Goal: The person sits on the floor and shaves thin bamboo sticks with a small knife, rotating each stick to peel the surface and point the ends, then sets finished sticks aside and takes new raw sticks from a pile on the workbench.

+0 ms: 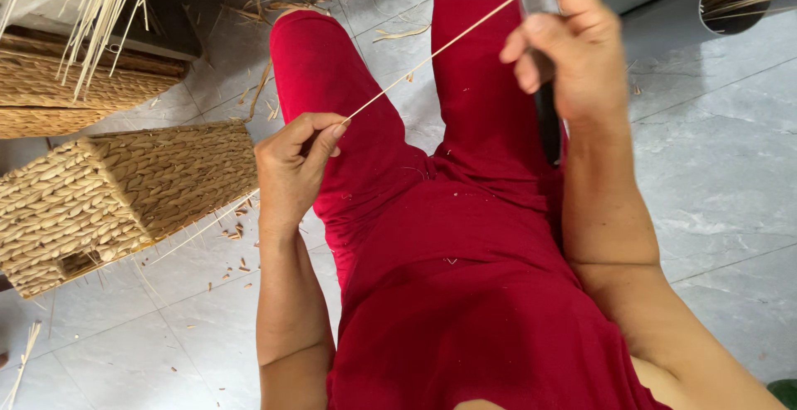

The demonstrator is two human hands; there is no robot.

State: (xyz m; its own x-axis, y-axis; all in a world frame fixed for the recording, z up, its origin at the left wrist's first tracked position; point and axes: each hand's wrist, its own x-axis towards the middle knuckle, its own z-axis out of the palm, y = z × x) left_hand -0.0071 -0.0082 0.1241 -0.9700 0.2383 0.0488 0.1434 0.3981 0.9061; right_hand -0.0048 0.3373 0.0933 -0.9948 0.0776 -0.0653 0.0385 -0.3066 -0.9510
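The left hand (292,169) has its grip pinched on the near end of a thin pale reed strip (432,51), thumb against forefinger. From that pinch the strip runs taut, up and away over the red-clad knees, to the right hand (569,41), whose grip is curled tight around a dark-handled knife (544,99) with the strip crossing its fingers. Left of the left grip, a woven basket (124,194) lies on the grey tiled floor (714,161); farther off hang loose reeds (104,7).
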